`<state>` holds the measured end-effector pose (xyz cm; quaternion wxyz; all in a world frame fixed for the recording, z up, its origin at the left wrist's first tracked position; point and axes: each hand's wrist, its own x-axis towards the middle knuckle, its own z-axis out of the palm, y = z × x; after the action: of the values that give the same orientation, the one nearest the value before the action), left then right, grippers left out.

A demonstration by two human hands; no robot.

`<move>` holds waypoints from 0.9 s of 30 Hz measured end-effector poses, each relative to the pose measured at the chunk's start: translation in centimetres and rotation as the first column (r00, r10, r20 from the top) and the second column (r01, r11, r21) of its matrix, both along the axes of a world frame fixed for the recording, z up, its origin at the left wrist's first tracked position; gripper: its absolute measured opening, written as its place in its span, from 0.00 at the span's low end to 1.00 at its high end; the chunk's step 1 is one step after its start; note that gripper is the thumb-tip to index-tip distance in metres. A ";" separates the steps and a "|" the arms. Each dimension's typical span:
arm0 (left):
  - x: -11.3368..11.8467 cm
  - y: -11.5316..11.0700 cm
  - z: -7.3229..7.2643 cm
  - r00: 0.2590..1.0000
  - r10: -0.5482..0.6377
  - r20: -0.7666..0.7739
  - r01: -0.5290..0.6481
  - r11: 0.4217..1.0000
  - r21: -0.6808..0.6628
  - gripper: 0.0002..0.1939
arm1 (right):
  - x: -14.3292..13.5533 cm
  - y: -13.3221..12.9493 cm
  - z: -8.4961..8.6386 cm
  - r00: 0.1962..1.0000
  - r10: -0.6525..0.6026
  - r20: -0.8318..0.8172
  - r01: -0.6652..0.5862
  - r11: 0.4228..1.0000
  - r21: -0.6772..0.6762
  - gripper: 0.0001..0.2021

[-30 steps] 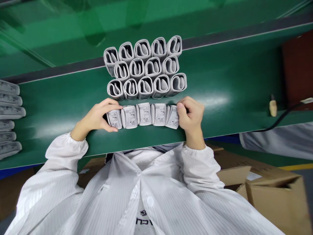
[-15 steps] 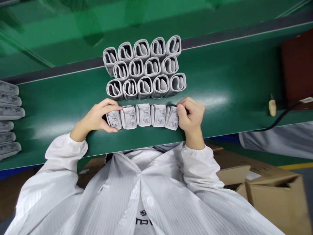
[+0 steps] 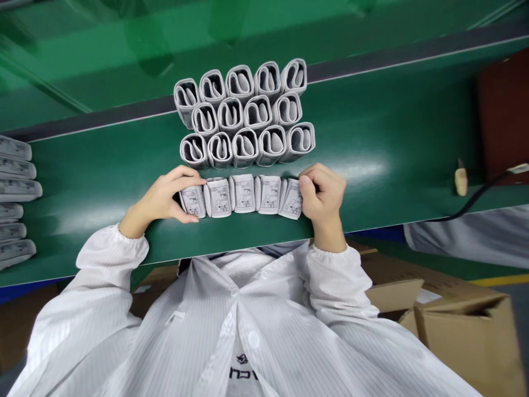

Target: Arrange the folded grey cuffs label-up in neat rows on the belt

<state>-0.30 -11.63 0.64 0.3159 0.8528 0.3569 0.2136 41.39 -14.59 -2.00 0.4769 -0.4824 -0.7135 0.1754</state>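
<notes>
Shows pale glare on the green table (image 3: pixel 363 168), darkens at upper right, looks crisp mid-frame, stretches and softens at the cardboard box (image 3: pixel 467 336).

The view's left edge crops the side bundles (image 3: pixel 19 190) — its right edge, a red-brown board (image 3: pixel 505 113); the right hand (image 3: pixel 323 193) partly hides an end roll (image 3: pixel 291 199).

1 head-worn view, forward and steeply down, close above the green bench (image 3: pixel 384 132) (white coat (image 3: pixel 177 342) along the bottom)

The person wore a white, thin-striped cloth coat (image 3: pixel 173 342) with puffy, stretchy-ended sleeves (image 3: pixel 105 253); small black marks (image 3: pixel 242 359) looked like letters.
</notes>
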 end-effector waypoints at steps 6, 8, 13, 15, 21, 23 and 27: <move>-0.1 0.0 0.0 1.000 -0.003 -0.007 0.003 1.000 -0.001 0.46 | 0.1 0.0 0.1 1.000 0.005 0.015 -0.005 1.000 -0.001 0.19; -0.1 0.0 0.0 1.000 -0.006 0.000 0.006 1.000 0.005 0.46 | 0.1 0.0 0.1 1.000 0.005 0.023 -0.005 1.000 -0.007 0.20; 0.0 0.0 0.0 1.000 -0.007 0.012 0.007 1.000 0.005 0.45 | 0.1 0.0 0.1 1.000 0.007 0.028 -0.007 1.000 0.003 0.20; 0.1 0.0 0.1 1.000 0.002 -0.004 -0.002 1.000 -0.011 0.46 | 0.0 0.0 0.1 1.000 0.010 0.018 -0.011 1.000 0.012 0.20; 0.2 0.1 0.2 1.000 0.010 0.002 -0.010 1.000 -0.014 0.46 | 0.0 0.0 0.1 1.000 0.003 0.011 -0.003 1.000 -0.020 0.21; 0.2 0.0 0.3 1.000 0.008 0.008 -0.008 1.000 -0.011 0.46 | 0.0 -0.1 0.1 1.000 -0.010 0.020 0.011 0.999 -0.036 0.22; 0.4 0.0 0.3 1.000 0.021 -0.009 -0.021 1.000 -0.022 0.46 | 0.1 -0.1 0.0 1.000 -0.023 0.022 0.024 0.998 -0.066 0.24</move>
<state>0.13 -11.62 0.91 0.3212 0.8464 0.3696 0.2092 41.47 -14.68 -1.95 0.4551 -0.5082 -0.7065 0.1883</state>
